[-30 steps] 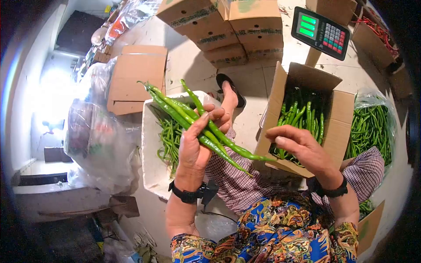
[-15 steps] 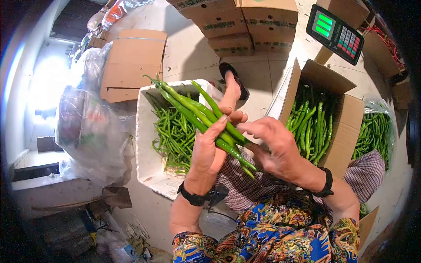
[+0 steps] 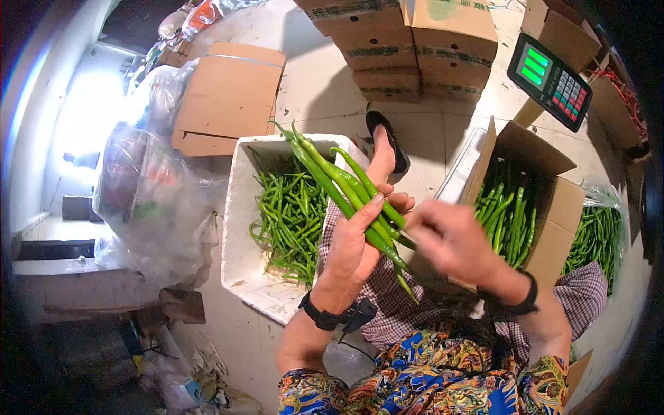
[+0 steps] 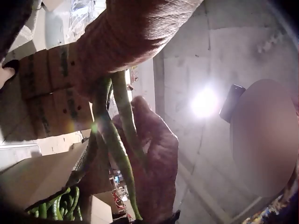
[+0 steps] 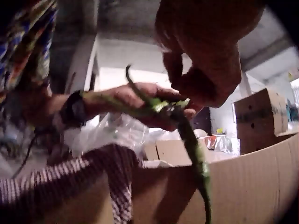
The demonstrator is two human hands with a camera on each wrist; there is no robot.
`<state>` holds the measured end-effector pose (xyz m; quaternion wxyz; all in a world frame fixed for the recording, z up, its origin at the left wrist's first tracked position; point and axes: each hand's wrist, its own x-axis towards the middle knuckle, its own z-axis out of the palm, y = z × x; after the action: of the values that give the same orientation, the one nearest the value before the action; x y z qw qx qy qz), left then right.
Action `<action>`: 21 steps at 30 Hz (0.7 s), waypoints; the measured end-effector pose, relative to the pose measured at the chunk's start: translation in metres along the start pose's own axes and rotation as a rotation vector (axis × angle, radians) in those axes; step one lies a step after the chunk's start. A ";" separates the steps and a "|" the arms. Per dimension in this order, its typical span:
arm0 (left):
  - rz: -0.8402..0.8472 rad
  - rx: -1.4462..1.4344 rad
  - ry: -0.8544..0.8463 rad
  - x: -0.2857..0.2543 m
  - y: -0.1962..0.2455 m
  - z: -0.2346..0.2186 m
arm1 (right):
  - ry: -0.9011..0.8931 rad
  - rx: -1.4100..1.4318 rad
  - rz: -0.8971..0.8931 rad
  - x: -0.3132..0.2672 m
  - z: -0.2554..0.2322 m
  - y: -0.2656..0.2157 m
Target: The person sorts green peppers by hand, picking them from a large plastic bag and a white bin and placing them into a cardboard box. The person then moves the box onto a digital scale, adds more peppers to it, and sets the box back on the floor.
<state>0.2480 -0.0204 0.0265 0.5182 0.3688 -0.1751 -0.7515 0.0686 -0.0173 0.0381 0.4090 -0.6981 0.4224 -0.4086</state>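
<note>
My left hand (image 3: 356, 238) grips several long green chili peppers (image 3: 335, 180) with the thumb across them. Their stems point up and away, and their tips slant toward my right side. My right hand (image 3: 453, 238), blurred and with curled fingers, is right at the pepper ends; I cannot tell whether it pinches one. In the right wrist view its fingertips (image 5: 187, 93) overlap the end of a pepper (image 5: 196, 154). Below my left hand stands a white foam box (image 3: 238, 228) with many loose peppers (image 3: 290, 214). Past my right hand is an open cardboard carton (image 3: 560, 228) holding longer peppers (image 3: 508, 214).
A digital scale display (image 3: 550, 79) stands behind the carton. To its right is a clear bag of green peppers (image 3: 595, 235). Stacked cartons (image 3: 415, 52) stand farther back. A flat cardboard sheet (image 3: 228, 97) and plastic-wrapped goods (image 3: 149, 187) lie to the left.
My right hand has come from beside the carton in to the ends of the peppers. My left hand keeps its grip on them. The head view has shifted, showing more of the foam box.
</note>
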 end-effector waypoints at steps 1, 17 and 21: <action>-0.029 -0.018 0.006 -0.003 0.003 0.002 | -0.007 0.221 0.292 0.005 -0.017 -0.006; -0.088 -0.040 -0.156 -0.005 0.002 -0.001 | -0.397 0.255 0.279 -0.013 -0.005 0.028; -0.061 -0.017 -0.085 -0.012 0.003 0.005 | -0.288 0.556 0.568 -0.016 -0.028 0.003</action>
<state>0.2487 -0.0118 0.0365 0.4904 0.3371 -0.1792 -0.7834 0.0371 -0.0095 0.0415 0.7331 -0.4667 0.4103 -0.2763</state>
